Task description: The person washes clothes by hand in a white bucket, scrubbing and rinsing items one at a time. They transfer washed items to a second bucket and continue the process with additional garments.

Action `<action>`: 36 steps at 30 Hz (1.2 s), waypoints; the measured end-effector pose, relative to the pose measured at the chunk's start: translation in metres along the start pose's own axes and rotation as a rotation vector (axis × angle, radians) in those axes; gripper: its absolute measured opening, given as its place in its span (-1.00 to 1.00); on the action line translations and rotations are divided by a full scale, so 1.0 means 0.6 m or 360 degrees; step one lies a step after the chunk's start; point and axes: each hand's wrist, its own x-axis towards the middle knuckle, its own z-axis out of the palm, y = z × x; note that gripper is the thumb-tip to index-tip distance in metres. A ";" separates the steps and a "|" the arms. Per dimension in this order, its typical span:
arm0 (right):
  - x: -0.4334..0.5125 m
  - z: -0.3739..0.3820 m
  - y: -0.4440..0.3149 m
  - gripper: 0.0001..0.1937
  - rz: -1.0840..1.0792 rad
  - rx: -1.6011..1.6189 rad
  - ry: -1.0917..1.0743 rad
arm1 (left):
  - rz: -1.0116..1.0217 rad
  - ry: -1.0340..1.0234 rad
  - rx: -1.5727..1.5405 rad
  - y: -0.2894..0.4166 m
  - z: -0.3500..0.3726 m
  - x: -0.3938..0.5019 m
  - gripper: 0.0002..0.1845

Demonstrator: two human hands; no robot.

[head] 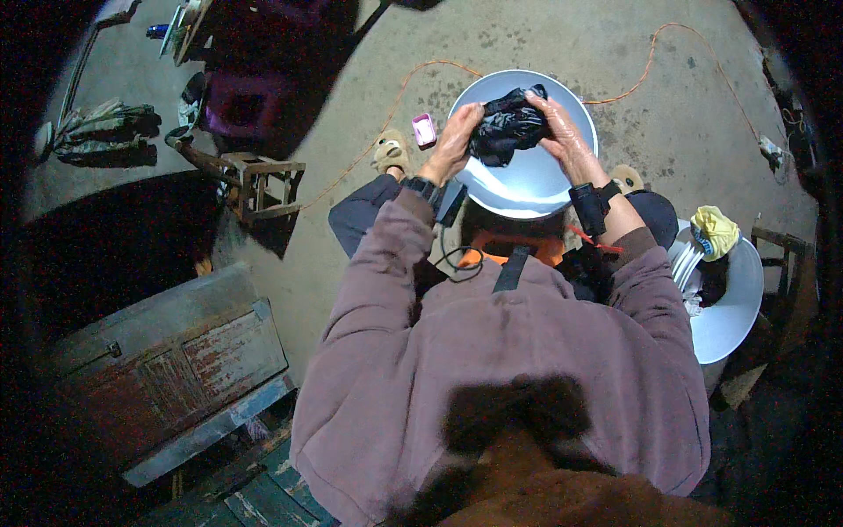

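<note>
A bunched, wet-looking black cloth is held above a wide metal basin on the floor. My left hand grips the cloth's left side, its fingers partly hidden by the folds. On the other side my right hand holds the upper right edge, thumb on top; the skin looks wet. Pale light reflects from the basin's inside, so I cannot tell how much water it holds. Both wrists carry black strapped devices.
Left of the basin lies a pink soap dish with a white piece in it. A second basin at right holds cloths, including a yellow one. An orange cord crosses the floor. Further left stand a wooden stool and a worn cabinet.
</note>
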 end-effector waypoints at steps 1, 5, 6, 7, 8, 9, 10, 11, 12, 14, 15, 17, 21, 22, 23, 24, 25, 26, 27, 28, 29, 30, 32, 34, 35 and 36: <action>0.005 -0.003 -0.010 -0.77 -0.0028 -0.0007 0.0027 | -0.0343 -0.0090 -0.0428 0.013 -0.007 -0.014 -0.68; 0.009 -0.011 -0.017 -0.80 -0.0121 -0.0055 -0.0055 | -0.0366 -0.0196 0.0063 0.073 -0.010 -0.057 -0.73; 0.008 -0.013 -0.017 -0.80 -0.0095 -0.0088 -0.0096 | -0.0310 -0.0146 0.0037 0.086 -0.008 -0.063 -0.76; 0.008 -0.014 -0.016 -0.77 -0.0102 -0.0104 -0.0013 | -0.0250 -0.0100 0.0012 0.099 -0.004 -0.067 -0.79; 0.007 -0.017 -0.017 -0.76 -0.0072 -0.0162 -0.0051 | -0.0126 0.0006 -0.0094 0.111 0.000 -0.070 -0.84; 0.008 -0.022 -0.020 -0.74 -0.0044 -0.0220 -0.0087 | -0.0094 0.0040 -0.0220 0.121 0.004 -0.072 -0.84; 0.009 -0.027 -0.023 -0.73 -0.0049 -0.0287 -0.0092 | -0.0106 0.0124 -0.0332 0.131 0.008 -0.074 -0.84; 0.012 -0.034 -0.027 -0.69 -0.0021 -0.0403 -0.0140 | -0.0016 0.0123 -0.0431 0.140 0.012 -0.075 -0.83; 0.015 -0.041 -0.030 -0.68 -0.0079 -0.0625 -0.0108 | -0.0030 0.0193 -0.0453 0.148 0.015 -0.076 -0.83; 0.020 -0.056 -0.034 -0.65 -0.0195 -0.1069 -0.0033 | -0.0038 0.0290 -0.0530 0.161 0.017 -0.078 -0.84; 0.022 -0.063 -0.033 -0.61 -0.0346 -0.1185 -0.0002 | 0.0036 0.0309 -0.0605 0.167 0.017 -0.079 -0.83; 0.027 -0.072 -0.033 -0.61 -0.0366 -0.0953 0.0038 | -0.0057 0.0396 -0.0763 0.178 0.014 -0.081 -0.84; 0.029 -0.068 -0.041 -0.57 -0.0359 -0.0629 0.0140 | -0.0171 0.0216 -0.0882 0.192 0.003 -0.089 -0.79; 0.026 -0.064 -0.045 -0.55 -0.0340 -0.0572 0.0178 | -0.0149 0.0101 -0.0866 0.195 0.001 -0.091 -0.77; 0.023 -0.060 -0.051 -0.58 -0.0324 -0.0482 0.0199 | -0.0129 0.0069 -0.0751 0.197 -0.001 -0.094 -0.75; 0.018 -0.057 -0.057 -0.61 -0.0301 -0.0381 0.0205 | -0.0138 0.0052 -0.0771 0.199 -0.002 -0.096 -0.74; 0.014 -0.054 -0.063 -0.63 -0.0273 -0.0282 0.0209 | -0.0133 0.0060 -0.0797 0.200 -0.002 -0.098 -0.74; 0.007 -0.052 -0.066 -0.66 -0.0210 -0.0180 0.0243 | -0.0151 0.0093 -0.0810 0.201 -0.002 -0.100 -0.74; 0.005 -0.050 -0.072 -0.66 -0.0199 -0.0189 0.0400 | -0.0176 0.0170 -0.0829 0.203 -0.001 -0.102 -0.76; -0.002 -0.051 -0.071 -0.67 -0.0185 0.0005 0.0329 | -0.0148 0.0125 -0.0893 0.204 0.000 -0.104 -0.77; -0.002 -0.051 -0.074 -0.68 -0.0141 0.0008 0.0379 | -0.0162 0.0097 -0.0943 0.206 0.002 -0.106 -0.78; -0.004 -0.052 -0.073 -0.68 -0.0189 -0.0008 0.0384 | -0.0182 0.0054 -0.0992 0.207 0.004 -0.107 -0.79; 0.001 -0.055 -0.074 -0.68 -0.0157 0.0045 0.0347 | -0.0223 0.0009 -0.0970 0.210 0.009 -0.108 -0.80; 0.009 -0.057 -0.076 -0.66 -0.0173 -0.0043 0.0403 | -0.0249 0.0016 -0.0962 0.213 0.016 -0.109 -0.81; 0.013 -0.057 -0.075 -0.65 -0.0172 -0.0142 0.0468 | -0.0251 0.0053 -0.0967 0.215 0.020 -0.108 -0.81; 0.016 -0.057 -0.076 -0.62 -0.0158 -0.0390 0.0468 | -0.0256 0.0035 -0.0988 0.216 0.023 -0.108 -0.82</action>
